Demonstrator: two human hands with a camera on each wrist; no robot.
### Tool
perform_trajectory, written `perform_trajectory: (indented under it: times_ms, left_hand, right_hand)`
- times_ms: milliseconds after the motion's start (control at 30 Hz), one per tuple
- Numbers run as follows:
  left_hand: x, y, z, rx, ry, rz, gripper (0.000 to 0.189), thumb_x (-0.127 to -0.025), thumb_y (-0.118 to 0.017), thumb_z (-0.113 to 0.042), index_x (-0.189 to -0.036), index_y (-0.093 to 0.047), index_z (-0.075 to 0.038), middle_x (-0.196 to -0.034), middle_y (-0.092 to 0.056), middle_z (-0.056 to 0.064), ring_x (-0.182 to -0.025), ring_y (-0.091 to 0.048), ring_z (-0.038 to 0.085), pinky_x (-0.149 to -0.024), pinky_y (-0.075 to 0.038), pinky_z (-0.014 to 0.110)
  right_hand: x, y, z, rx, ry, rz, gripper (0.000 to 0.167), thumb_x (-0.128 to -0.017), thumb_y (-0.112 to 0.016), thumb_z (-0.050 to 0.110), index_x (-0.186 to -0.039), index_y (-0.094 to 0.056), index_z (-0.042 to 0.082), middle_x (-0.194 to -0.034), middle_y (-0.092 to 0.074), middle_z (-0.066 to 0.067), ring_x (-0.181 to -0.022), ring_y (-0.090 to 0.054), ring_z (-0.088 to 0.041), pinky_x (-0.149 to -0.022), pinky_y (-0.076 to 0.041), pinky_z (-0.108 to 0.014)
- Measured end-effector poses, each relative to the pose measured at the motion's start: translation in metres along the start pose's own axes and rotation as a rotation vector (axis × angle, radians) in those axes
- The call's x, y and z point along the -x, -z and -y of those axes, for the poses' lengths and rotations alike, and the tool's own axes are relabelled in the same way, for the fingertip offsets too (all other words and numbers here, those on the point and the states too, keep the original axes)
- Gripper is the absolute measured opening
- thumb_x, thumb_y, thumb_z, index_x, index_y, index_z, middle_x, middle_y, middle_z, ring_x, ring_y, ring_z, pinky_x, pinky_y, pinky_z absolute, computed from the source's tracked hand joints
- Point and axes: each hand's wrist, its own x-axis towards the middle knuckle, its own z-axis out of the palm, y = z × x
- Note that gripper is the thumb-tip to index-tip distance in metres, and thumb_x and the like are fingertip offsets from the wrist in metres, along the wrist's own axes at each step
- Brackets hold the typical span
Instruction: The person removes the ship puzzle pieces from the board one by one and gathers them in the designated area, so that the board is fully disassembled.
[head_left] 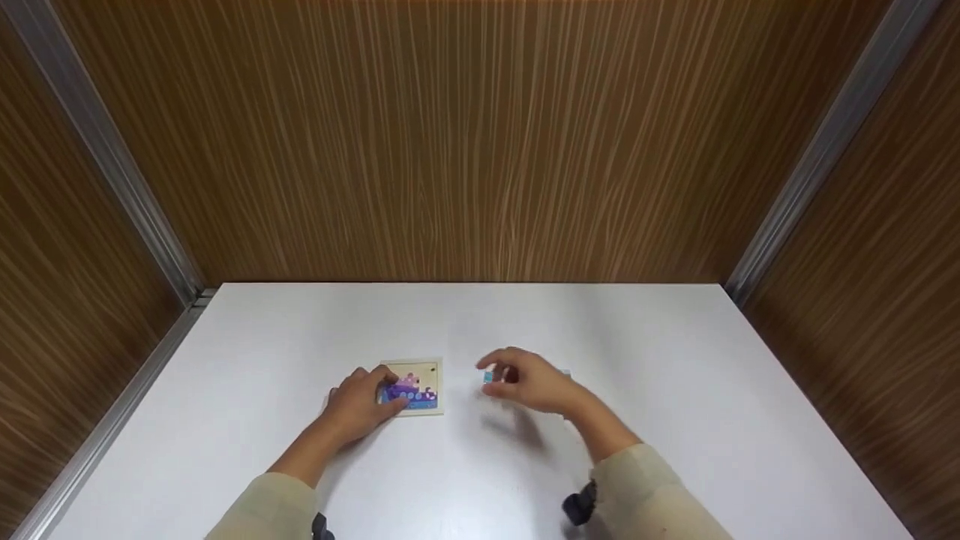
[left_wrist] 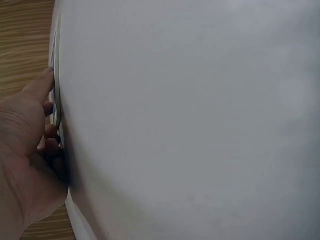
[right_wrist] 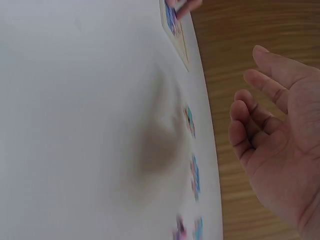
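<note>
A small square picture puzzle board (head_left: 427, 367) with a cream frame and a pink and purple picture lies on the white table. My left hand (head_left: 356, 405) holds it at its left side, thumb and forefinger over the picture, the other fingers bent at the edge. To the right of the board, my right hand (head_left: 532, 381) hovers above the table with loosely bent, parted fingers and nothing between them. A small blue puzzle piece (head_left: 488, 377) shows through the gap between its thumb and forefinger. Other colourful pieces (right_wrist: 195, 175) lie below this hand, mostly hidden by it in the head view.
The white table (head_left: 675, 360) is bounded by a wood-grain back wall (head_left: 465, 142) and side walls with metal corner strips. Several flat pieces lie in a loose group right of the board, one blue edge (head_left: 565, 372) showing behind the right wrist.
</note>
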Motion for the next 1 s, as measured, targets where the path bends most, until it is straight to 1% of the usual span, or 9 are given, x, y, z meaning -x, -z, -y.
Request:
perform_trajectory:
  times_ms: [133, 267, 333, 500, 600, 667, 800, 900, 1000]
  left_hand:
    - [0.000, 0.001, 0.000, 0.002, 0.015, 0.025, 0.043, -0.097, -0.081, -0.043, -0.132, -0.067, -0.022, -0.117, -0.065, 0.008, -0.104, -0.061, 0.024, -0.098, -0.044, 0.053]
    - [-0.001, -0.001, 0.000, 0.021, 0.013, 0.030, 0.043, -0.097, -0.081, -0.043, -0.132, -0.067, -0.023, -0.116, -0.063, 0.007, -0.103, -0.059, 0.023, -0.097, -0.043, 0.050]
    - [-0.001, -0.003, 0.001, 0.032, 0.005, 0.030, 0.043, -0.097, -0.081, -0.043, -0.131, -0.066, -0.022, -0.114, -0.062, 0.006, -0.102, -0.058, 0.022, -0.095, -0.042, 0.049]
    - [0.001, -0.007, 0.003, 0.044, -0.022, 0.028, 0.040, -0.097, -0.081, -0.043, -0.128, -0.067, -0.022, -0.108, -0.060, 0.004, -0.097, -0.055, 0.021, -0.091, -0.039, 0.047]
    - [0.002, -0.009, 0.002, 0.042, -0.033, 0.025, 0.038, -0.096, -0.082, -0.044, -0.124, -0.067, -0.023, -0.106, -0.060, 0.004, -0.096, -0.056, 0.020, -0.089, -0.039, 0.046]
    - [0.001, -0.009, 0.002, 0.042, -0.033, 0.025, 0.037, -0.096, -0.082, -0.044, -0.123, -0.067, -0.023, -0.106, -0.060, 0.004, -0.096, -0.056, 0.020, -0.088, -0.038, 0.046]
    - [0.001, -0.008, 0.001, 0.042, -0.028, 0.029, 0.038, -0.095, -0.082, -0.045, -0.123, -0.067, -0.024, -0.107, -0.061, 0.004, -0.097, -0.057, 0.020, -0.088, -0.038, 0.045]
    - [0.002, -0.008, 0.002, 0.045, -0.019, 0.032, 0.039, -0.095, -0.083, -0.045, -0.123, -0.067, -0.024, -0.106, -0.060, 0.003, -0.096, -0.056, 0.020, -0.088, -0.038, 0.044]
    - [0.002, -0.007, 0.003, 0.046, -0.012, 0.035, 0.038, -0.095, -0.082, -0.045, -0.123, -0.067, -0.024, -0.104, -0.058, 0.003, -0.093, -0.054, 0.019, -0.087, -0.037, 0.043]
  right_hand:
    - [-0.021, -0.026, 0.012, -0.018, 0.034, -0.008, 0.042, -0.102, -0.077, 0.029, -0.140, -0.069, 0.011, -0.121, -0.067, -0.019, -0.098, -0.063, -0.018, -0.088, -0.056, -0.034]
    - [-0.035, -0.047, 0.019, -0.048, 0.027, -0.021, 0.043, -0.101, -0.078, 0.025, -0.141, -0.069, 0.014, -0.126, -0.062, -0.022, -0.107, -0.065, -0.023, -0.097, -0.059, -0.043]
    - [-0.040, -0.056, 0.020, -0.050, 0.015, -0.022, 0.042, -0.100, -0.079, 0.024, -0.140, -0.069, 0.015, -0.126, -0.061, -0.019, -0.108, -0.064, -0.023, -0.097, -0.058, -0.042]
    - [-0.050, -0.077, 0.020, 0.003, 0.045, 0.014, 0.042, -0.101, -0.078, 0.021, -0.140, -0.069, 0.012, -0.119, -0.059, -0.016, -0.101, -0.056, -0.018, -0.091, -0.053, -0.034]
    - [-0.054, -0.086, 0.021, 0.028, 0.069, 0.025, 0.043, -0.101, -0.078, 0.021, -0.142, -0.067, 0.012, -0.118, -0.056, -0.015, -0.101, -0.051, -0.015, -0.092, -0.050, -0.032]
    - [-0.057, -0.091, 0.022, 0.039, 0.074, 0.018, 0.044, -0.102, -0.077, 0.022, -0.144, -0.065, 0.012, -0.118, -0.054, -0.015, -0.101, -0.048, -0.014, -0.094, -0.050, -0.033]
    - [-0.062, -0.097, 0.023, 0.045, 0.036, -0.005, 0.044, -0.105, -0.073, 0.020, -0.146, -0.063, 0.011, -0.115, -0.053, -0.011, -0.100, -0.047, -0.014, -0.095, -0.051, -0.035]
    - [-0.064, -0.100, 0.023, 0.052, -0.008, -0.009, 0.043, -0.106, -0.071, 0.017, -0.147, -0.062, 0.011, -0.114, -0.054, -0.009, -0.101, -0.050, -0.014, -0.098, -0.053, -0.037]
    - [-0.067, -0.102, 0.023, 0.068, -0.034, -0.004, 0.044, -0.106, -0.070, 0.016, -0.149, -0.062, 0.010, -0.115, -0.056, -0.009, -0.101, -0.052, -0.014, -0.100, -0.055, -0.039]
